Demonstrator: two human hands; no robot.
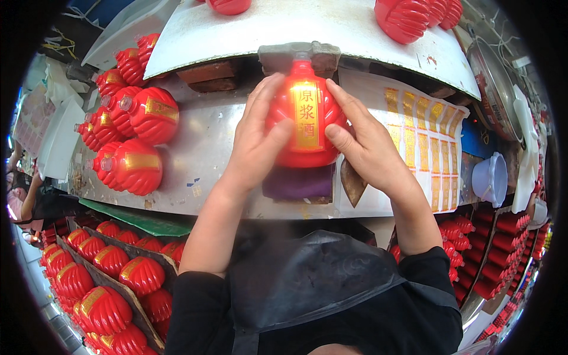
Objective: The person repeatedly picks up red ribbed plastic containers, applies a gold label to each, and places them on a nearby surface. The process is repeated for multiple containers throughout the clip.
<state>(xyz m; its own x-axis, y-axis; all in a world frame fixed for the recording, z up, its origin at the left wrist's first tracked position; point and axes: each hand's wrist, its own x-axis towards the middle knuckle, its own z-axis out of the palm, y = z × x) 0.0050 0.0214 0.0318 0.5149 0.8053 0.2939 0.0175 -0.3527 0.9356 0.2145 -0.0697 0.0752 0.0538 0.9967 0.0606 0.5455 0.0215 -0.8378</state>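
A red, ribbed, round-bodied bottle (pixel 303 157) with a clear neck lies on the bench in front of me, its neck pointing away. A gold label with red print faces up along its middle. My left hand (pixel 254 127) is wrapped along the bottle's left side, with the thumb on the front near the label. From the right side my right hand (pixel 362 141) presses against it, its thumb by the label's lower edge. Below the bottle is a purple cloth pad (pixel 299 184). A brown pointed blade-like piece (pixel 353 184) lies beside my right wrist.
Finished-looking red bottles (pixel 139 167) with gold labels cluster at left on the metal bench (pixel 204 139). A sheet of gold labels (pixel 421 152) lies at right, near a pale blue bucket (pixel 490 179). A white raised board (pixel 307 23) spans the back. Bottle crates (pixel 133 296) stand below.
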